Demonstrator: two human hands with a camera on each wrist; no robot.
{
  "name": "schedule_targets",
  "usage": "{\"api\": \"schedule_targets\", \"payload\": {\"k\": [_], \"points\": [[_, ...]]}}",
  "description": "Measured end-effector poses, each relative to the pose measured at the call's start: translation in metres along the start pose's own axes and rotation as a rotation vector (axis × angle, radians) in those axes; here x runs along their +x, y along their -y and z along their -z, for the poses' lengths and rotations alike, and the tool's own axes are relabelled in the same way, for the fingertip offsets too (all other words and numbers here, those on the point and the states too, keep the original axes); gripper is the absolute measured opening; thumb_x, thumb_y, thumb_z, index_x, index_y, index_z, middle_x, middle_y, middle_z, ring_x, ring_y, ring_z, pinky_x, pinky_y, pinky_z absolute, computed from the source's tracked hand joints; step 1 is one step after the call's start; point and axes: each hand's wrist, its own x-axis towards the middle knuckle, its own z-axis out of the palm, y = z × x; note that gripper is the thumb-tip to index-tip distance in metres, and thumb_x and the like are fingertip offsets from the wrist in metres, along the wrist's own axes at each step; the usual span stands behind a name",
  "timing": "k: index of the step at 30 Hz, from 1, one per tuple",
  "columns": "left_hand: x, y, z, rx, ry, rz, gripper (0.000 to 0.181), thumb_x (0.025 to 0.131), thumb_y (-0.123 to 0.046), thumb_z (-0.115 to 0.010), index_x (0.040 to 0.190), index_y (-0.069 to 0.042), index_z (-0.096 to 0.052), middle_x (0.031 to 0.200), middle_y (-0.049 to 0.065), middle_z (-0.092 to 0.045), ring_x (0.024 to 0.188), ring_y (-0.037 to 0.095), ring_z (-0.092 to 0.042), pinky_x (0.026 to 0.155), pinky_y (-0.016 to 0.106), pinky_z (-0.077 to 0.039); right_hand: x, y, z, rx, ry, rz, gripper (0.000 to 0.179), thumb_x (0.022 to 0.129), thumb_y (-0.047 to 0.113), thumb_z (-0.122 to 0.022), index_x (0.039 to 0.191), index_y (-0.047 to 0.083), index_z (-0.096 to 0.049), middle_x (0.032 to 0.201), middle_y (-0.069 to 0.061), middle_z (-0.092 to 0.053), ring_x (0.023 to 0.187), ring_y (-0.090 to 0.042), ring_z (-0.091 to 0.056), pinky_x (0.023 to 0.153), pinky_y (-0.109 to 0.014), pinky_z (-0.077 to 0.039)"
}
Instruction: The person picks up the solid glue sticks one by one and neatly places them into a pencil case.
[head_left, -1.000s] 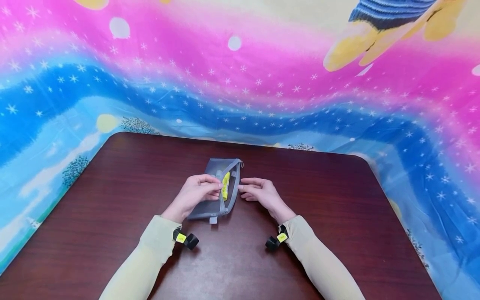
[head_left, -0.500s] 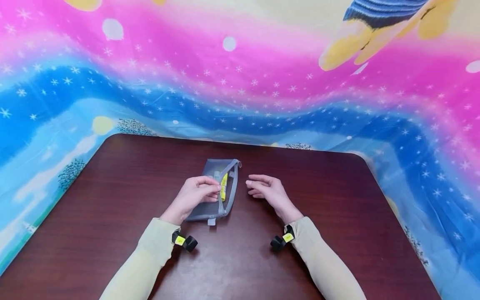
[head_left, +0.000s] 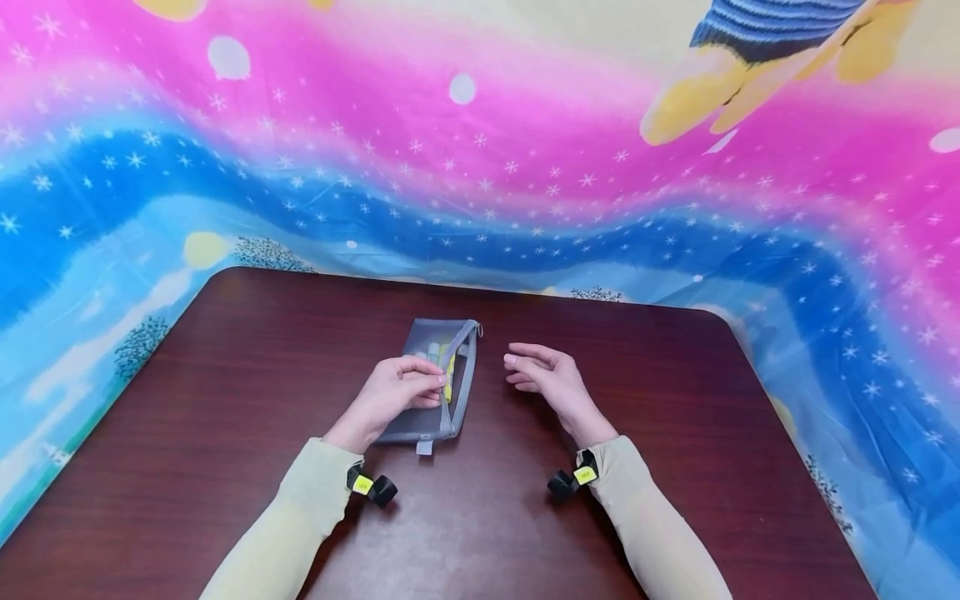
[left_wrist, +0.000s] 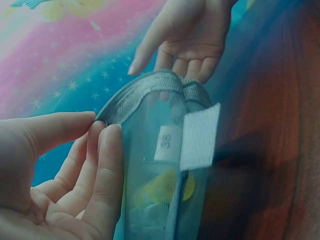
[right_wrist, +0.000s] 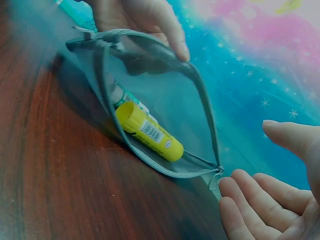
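A grey mesh zipper pouch (head_left: 422, 332) lies on the table, its mouth gaping to the right. My left hand (head_left: 386, 393) pinches the upper zipper edge between thumb and fingers. Inside, in the right wrist view, rest a yellow tube (right_wrist: 150, 132) with a barcode, like a glue stick, and a green-and-white tube (right_wrist: 131, 100) partly behind it. A white tag (left_wrist: 200, 137) sticks out from the pouch's near end. My right hand (head_left: 551, 379) hovers right of the pouch, fingers relaxed and apart from it, holding nothing. The mesh partly blurs what lies deeper inside.
The dark red-brown table (head_left: 652, 433) reaches to a patterned cloth backdrop (head_left: 480, 192) behind and at both sides. A zipper pull ring (right_wrist: 215, 180) hangs at the pouch's far corner. A teal object (right_wrist: 79, 15), unclear in kind, shows at the right wrist view's top left.
My right hand has drawn away from the pouch's mouth, to the right and slightly back. My left hand keeps its pinch on the edge, and the opening looks slightly narrower.
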Motion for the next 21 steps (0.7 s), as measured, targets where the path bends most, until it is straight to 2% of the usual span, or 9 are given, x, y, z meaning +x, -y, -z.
{"api": "schedule_targets", "payload": {"k": [7, 10, 13, 15, 18, 21], "points": [[0.001, 0.002, -0.004, 0.033, 0.036, -0.011, 0.025, 0.093, -0.002, -0.073, 0.113, 0.011, -0.067, 0.1, 0.02, -0.072, 0.078, 0.02, -0.071, 0.078, 0.035, -0.061, 0.0, 0.003, 0.005, 0.013, -0.025, 0.016, 0.047, 0.095, 0.026, -0.076, 0.135, 0.005, -0.064, 0.126, -0.03, -0.064, 0.1, -0.035, -0.07, 0.089, -0.042, -0.058], [0.0, 0.002, -0.004, 0.074, 0.09, 0.01, 0.033, 0.095, -0.004, -0.07, 0.123, 0.012, -0.063, 0.111, 0.023, -0.071, 0.094, 0.026, -0.071, 0.086, 0.036, -0.059, 0.001, 0.004, 0.007, 0.016, -0.031, 0.018, 0.046, 0.095, 0.025, -0.075, 0.135, 0.005, -0.064, 0.125, -0.029, -0.064, 0.1, -0.036, -0.07, 0.089, -0.041, -0.058], [-0.002, 0.0, -0.005, 0.11, 0.157, 0.037, 0.042, 0.097, -0.007, -0.069, 0.133, 0.011, -0.057, 0.124, 0.025, -0.066, 0.111, 0.031, -0.067, 0.094, 0.035, -0.055, 0.001, 0.004, 0.008, 0.018, -0.032, 0.021, 0.046, 0.096, 0.024, -0.075, 0.135, 0.004, -0.064, 0.125, -0.029, -0.064, 0.1, -0.036, -0.07, 0.089, -0.04, -0.058], [-0.003, -0.001, -0.005, 0.128, 0.194, 0.047, 0.046, 0.098, -0.009, -0.068, 0.137, 0.01, -0.054, 0.13, 0.025, -0.063, 0.117, 0.033, -0.064, 0.097, 0.036, -0.053, 0.001, 0.004, 0.01, 0.017, -0.036, 0.021, 0.045, 0.096, 0.024, -0.075, 0.135, 0.004, -0.064, 0.125, -0.029, -0.065, 0.099, -0.035, -0.071, 0.088, -0.04, -0.058], [-0.005, -0.005, -0.005, 0.162, 0.213, 0.054, 0.047, 0.099, -0.013, -0.069, 0.139, 0.007, -0.055, 0.132, 0.022, -0.063, 0.118, 0.032, -0.063, 0.098, 0.037, -0.053, 0.0, 0.004, 0.012, 0.02, -0.041, 0.028, 0.045, 0.097, 0.024, -0.073, 0.135, 0.003, -0.063, 0.124, -0.029, -0.065, 0.098, -0.033, -0.071, 0.088, -0.04, -0.059], [-0.008, -0.01, -0.004, 0.189, 0.207, 0.034, 0.046, 0.099, -0.017, -0.069, 0.138, 0.004, -0.058, 0.131, 0.019, -0.064, 0.116, 0.032, -0.065, 0.098, 0.038, -0.053, 0.001, 0.004, 0.014, 0.015, -0.054, 0.034, 0.045, 0.098, 0.025, -0.072, 0.136, 0.003, -0.063, 0.122, -0.029, -0.066, 0.097, -0.032, -0.072, 0.088, -0.039, -0.059]]}}
